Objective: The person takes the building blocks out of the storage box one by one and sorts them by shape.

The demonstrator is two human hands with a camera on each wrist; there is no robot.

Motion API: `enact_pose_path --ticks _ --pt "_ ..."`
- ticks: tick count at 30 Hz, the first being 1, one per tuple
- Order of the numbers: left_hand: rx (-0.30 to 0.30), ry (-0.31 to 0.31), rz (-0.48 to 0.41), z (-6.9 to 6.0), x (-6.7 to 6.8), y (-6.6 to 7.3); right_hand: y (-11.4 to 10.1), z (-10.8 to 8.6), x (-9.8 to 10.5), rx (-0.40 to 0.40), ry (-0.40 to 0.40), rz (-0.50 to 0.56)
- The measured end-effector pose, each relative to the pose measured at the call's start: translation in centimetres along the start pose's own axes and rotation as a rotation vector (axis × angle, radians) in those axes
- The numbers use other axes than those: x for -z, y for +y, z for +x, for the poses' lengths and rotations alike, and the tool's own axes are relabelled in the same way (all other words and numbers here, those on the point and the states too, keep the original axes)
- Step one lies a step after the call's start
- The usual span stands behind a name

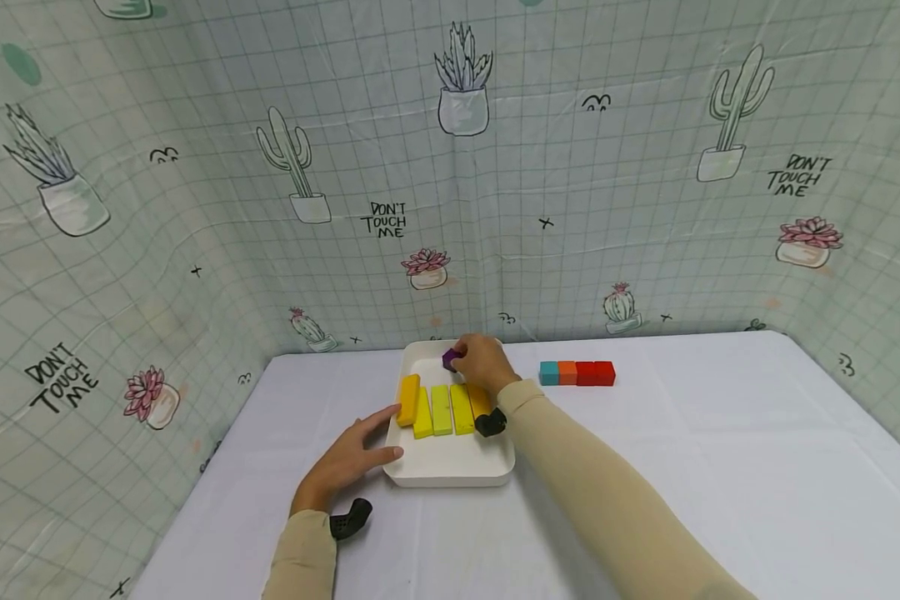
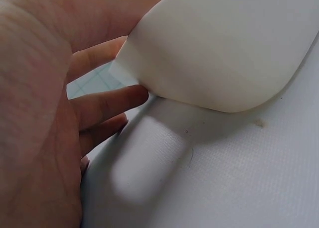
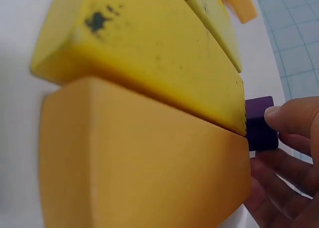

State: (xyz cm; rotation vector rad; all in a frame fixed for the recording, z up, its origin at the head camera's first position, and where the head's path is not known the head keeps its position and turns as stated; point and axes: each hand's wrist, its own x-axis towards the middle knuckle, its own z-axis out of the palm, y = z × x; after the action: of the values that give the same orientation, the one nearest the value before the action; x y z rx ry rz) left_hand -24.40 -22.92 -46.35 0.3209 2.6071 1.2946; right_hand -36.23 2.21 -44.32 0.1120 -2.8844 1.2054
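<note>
Inside the far end of the white tray [image 1: 450, 464], pinches a small purple block [image 1: 451, 359] between thumb and fingers of the right hand [image 1: 486, 364]. From the right wrist, can see the thumb tip on the block and the other fingers bent just beyond it, largely hidden in the head view. Nearer than the block, counts five bars across the tray: from the left, an orange-yellow bar [image 1: 408, 400], a yellow bar [image 1: 422, 414], a yellow-green bar [image 1: 441, 410], a second yellow bar [image 1: 462, 408] and, partly covered, a second orange-yellow bar [image 1: 479, 398]. Only from the right wrist, finds dark smudges [image 3: 97, 22] on that second yellow bar; cannot tell whether the block touches its far end. At the tray's left side, rests the left hand [image 1: 348, 458], fingers spread; from the left wrist, makes out fingertips by the outer wall, out of sight from above. Right of the tray, shows a touching row: teal cube [image 1: 549, 373], orange cube [image 1: 567, 372], two red cubes [image 1: 586, 373].
</note>
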Motion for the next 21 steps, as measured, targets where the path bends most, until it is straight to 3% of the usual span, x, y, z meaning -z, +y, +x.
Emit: enact_pose_path --ticks 9,21 --pt "-0.015 -0.002 -0.004 0.1 0.0 0.2 0.3 -0.1 0.5 -0.004 0.009 0.04" --pt "0.016 0.016 0.014 0.1 -0.2 -0.1 0.5 -0.5 1.7 0.022 0.025 0.258"
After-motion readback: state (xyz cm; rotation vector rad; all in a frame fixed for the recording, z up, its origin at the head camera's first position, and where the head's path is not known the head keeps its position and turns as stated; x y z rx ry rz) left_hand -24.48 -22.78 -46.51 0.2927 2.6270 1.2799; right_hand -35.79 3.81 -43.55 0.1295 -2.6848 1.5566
